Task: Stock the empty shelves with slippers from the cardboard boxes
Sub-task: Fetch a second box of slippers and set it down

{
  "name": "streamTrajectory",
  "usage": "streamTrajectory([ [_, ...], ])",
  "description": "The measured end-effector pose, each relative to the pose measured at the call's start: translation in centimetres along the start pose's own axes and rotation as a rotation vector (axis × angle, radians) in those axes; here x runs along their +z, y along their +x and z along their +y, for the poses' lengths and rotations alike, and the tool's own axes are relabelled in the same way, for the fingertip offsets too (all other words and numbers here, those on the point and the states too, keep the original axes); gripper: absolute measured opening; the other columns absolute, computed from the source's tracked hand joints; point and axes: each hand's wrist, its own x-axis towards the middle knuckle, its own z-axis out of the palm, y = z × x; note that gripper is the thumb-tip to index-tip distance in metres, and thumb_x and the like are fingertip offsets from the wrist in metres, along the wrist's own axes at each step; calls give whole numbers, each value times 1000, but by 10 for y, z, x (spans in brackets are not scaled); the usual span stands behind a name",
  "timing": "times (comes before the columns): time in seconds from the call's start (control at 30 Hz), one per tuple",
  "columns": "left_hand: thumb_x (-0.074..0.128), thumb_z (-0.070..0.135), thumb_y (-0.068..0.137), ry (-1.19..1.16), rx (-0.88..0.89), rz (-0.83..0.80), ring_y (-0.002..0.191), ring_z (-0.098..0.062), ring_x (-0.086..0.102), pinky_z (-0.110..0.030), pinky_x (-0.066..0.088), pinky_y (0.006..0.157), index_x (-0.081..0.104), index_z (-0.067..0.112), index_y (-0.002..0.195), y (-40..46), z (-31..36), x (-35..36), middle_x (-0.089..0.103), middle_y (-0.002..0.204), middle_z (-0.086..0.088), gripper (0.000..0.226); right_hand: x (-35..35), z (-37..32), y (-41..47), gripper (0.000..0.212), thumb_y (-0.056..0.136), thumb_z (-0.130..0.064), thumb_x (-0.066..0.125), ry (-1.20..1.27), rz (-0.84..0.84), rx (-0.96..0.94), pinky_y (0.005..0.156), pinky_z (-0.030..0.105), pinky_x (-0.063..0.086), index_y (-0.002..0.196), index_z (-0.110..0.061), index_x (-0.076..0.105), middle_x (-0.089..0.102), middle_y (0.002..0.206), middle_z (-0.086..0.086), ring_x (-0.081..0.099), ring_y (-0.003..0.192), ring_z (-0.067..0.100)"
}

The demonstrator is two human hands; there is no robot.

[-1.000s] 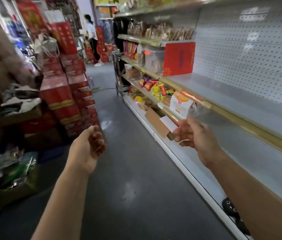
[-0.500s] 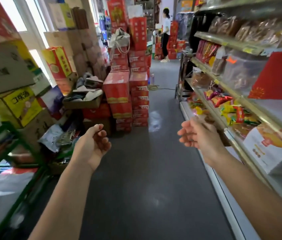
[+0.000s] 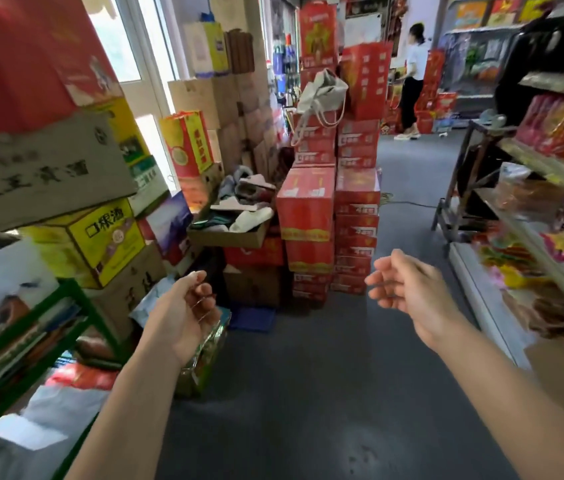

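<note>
An open cardboard box [image 3: 228, 237] sits on stacked red cartons ahead and to the left. Several slippers [image 3: 249, 216] in white, grey and pink lie heaped in it. My left hand [image 3: 183, 313] hovers in front of me with loosely curled fingers and holds nothing. My right hand [image 3: 408, 292] is raised at about the same height, fingers relaxed and empty. Both hands are well short of the box. The shelf unit [image 3: 550, 168] on the right carries snack packets.
A tall stack of red cartons [image 3: 329, 216] stands in the aisle centre. Cardboard and yellow boxes [image 3: 93, 244] pile up on the left above a green metal rack [image 3: 66, 306]. A person [image 3: 410, 81] stands far down the aisle. Grey floor [image 3: 325, 393] lies between my arms.
My view has swung left, away from the empty shelves toward the stacked boxes and the slipper box. Both hands stayed raised and empty.
</note>
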Motion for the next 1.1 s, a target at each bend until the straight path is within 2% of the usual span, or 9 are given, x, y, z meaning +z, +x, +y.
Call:
streamTrajectory([
  [0.27, 49, 22, 99, -6, -20, 74, 51, -9, 44, -22, 43, 48, 58, 18, 88, 145, 44, 0, 50, 61, 5, 15, 100, 4, 143, 39, 103, -36, 40, -34, -82, 48, 66, 34, 52, 97, -7, 65, 73, 87, 13, 66, 71, 23],
  [0.4, 51, 20, 98, -6, -15, 109, 55, -11, 41, -25, 37, 56, 56, 16, 93, 213, 59, -2, 47, 64, 4, 8, 144, 11, 216, 40, 102, -37, 40, -42, -112, 74, 65, 35, 51, 96, -8, 66, 73, 88, 14, 66, 72, 25],
  [0.7, 49, 20, 99, 36, 15, 178, 55, -10, 43, -24, 40, 56, 60, 17, 90, 408, 105, 19, 49, 66, 2, 15, 240, 14, 408, 40, 102, -38, 39, -49, -183, 80, 67, 35, 51, 95, -9, 66, 72, 87, 14, 66, 73, 26],
  [0.87, 48, 22, 100, 86, -12, 204, 58, -10, 45, -22, 44, 50, 61, 18, 93, 508, 126, 28, 52, 67, 3, 15, 286, 20, 504, 40, 102, -39, 39, -69, -212, 132, 70, 38, 50, 96, -10, 66, 72, 84, 11, 66, 73, 24],
  [1.1, 49, 23, 100, 123, -88, 237, 61, -12, 48, -26, 45, 59, 62, 15, 94, 643, 145, 23, 53, 69, 0, 16, 341, 32, 616, 41, 103, -38, 38, -71, -198, 236, 65, 33, 48, 94, -8, 64, 70, 81, 11, 64, 68, 22],
])
